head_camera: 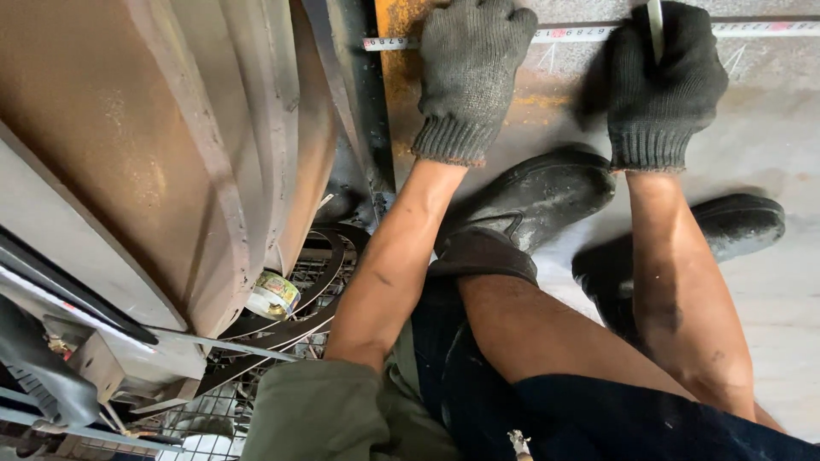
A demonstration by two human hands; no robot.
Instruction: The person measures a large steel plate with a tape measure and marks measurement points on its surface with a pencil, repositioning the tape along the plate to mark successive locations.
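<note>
My left hand (470, 72), in a dark knit glove, presses flat on a white measuring tape (581, 34) laid across a grey metal sheet (769, 111) with rusty orange patches. My right hand (662, 81), also gloved, is closed around a thin white marking stick (655, 26) whose tip touches the sheet just by the tape. Both forearms reach forward over my knees. My black shoes (538, 192) rest on the sheet below the hands.
A large brown curved metal part (154, 145) fills the left. Beneath it lie dark metal rings (316, 282), a small tin can (273, 294) and wire mesh (205, 410). A dark steel upright (359, 102) stands beside the sheet's left edge.
</note>
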